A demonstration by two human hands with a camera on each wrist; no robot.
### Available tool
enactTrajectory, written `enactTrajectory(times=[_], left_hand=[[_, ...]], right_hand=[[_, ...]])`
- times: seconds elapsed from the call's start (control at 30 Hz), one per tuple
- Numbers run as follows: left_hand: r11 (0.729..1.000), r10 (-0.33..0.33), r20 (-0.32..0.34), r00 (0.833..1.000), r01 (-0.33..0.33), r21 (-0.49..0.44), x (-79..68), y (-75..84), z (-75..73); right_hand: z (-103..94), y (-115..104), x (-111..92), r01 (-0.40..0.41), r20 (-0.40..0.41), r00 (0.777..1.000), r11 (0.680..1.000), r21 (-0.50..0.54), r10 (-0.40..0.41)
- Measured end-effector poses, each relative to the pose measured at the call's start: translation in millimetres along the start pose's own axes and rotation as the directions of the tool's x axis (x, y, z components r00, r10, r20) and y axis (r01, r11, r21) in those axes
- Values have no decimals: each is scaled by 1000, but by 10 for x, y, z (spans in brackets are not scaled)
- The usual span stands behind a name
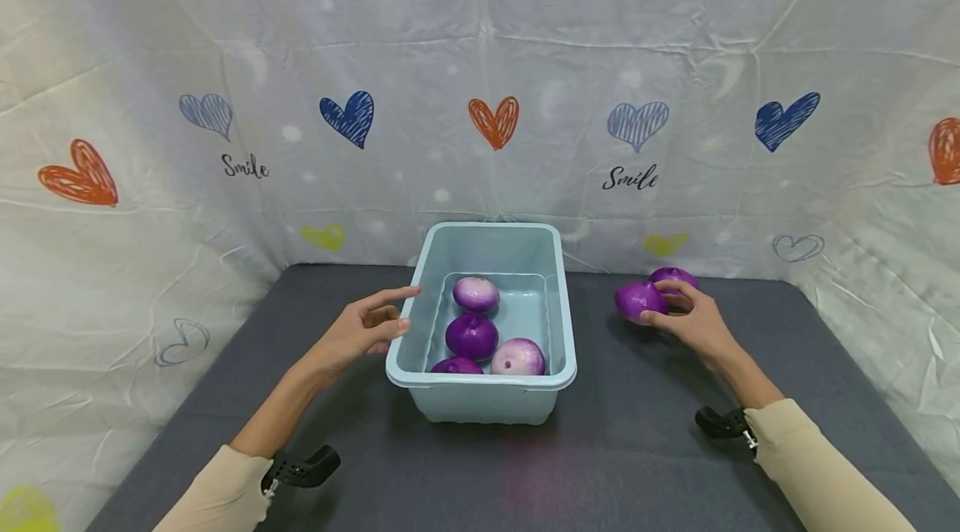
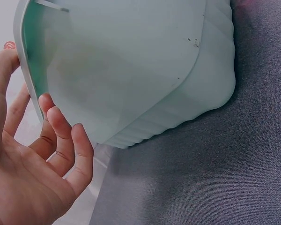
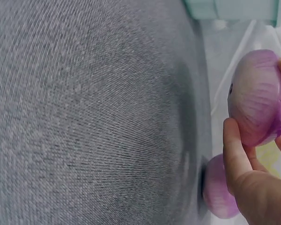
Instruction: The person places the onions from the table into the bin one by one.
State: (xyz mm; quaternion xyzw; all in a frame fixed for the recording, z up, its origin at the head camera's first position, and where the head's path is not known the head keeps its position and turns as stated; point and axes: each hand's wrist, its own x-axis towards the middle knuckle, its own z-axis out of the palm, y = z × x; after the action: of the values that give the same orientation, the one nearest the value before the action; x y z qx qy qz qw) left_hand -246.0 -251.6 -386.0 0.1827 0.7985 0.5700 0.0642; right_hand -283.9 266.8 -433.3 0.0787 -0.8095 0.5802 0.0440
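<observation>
A pale blue plastic bin (image 1: 495, 404) stands mid-table with several purple onions inside, one of them a dark purple onion (image 1: 472, 337). At the bin's left rim is my left hand (image 1: 360, 330), index fingertip and thumb right at the edge, the other fingers loosely bent beside the outer wall (image 2: 131, 61). My right hand (image 1: 693, 319) grips a purple onion (image 1: 637, 301) between thumb and fingers, to the right of the bin. In the right wrist view this onion (image 3: 255, 98) shows pale purple, raised above the cloth. Another onion (image 1: 675, 274) lies just behind it.
Dark grey cloth (image 1: 630, 449) covers the table. A white curtain (image 1: 420, 57) printed with hearts hangs along the back and sides. Black straps (image 1: 303, 468) circle both wrists.
</observation>
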Motion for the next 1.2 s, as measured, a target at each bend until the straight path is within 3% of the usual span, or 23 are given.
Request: enactTrajectory(times=[0.27, 0.5, 1.0, 1.2], left_hand=[[1000, 9, -5, 1000, -9, -4, -5, -10, -2], [1000, 13, -2, 1000, -13, -3, -13, -7, -1], [1000, 5, -5, 1000, -5, -12, -14, 17, 18], [1000, 4, -8, 1000, -5, -16, -19, 19, 23]], right_hand=[[-61, -78, -50, 4, 16, 1000, 997, 79, -5], [-110, -238, -57, 26, 53, 998, 998, 63, -29], [-108, -591, 100, 101, 65, 992, 991, 89, -107], [-50, -738, 163, 96, 78, 991, 989, 116, -105]])
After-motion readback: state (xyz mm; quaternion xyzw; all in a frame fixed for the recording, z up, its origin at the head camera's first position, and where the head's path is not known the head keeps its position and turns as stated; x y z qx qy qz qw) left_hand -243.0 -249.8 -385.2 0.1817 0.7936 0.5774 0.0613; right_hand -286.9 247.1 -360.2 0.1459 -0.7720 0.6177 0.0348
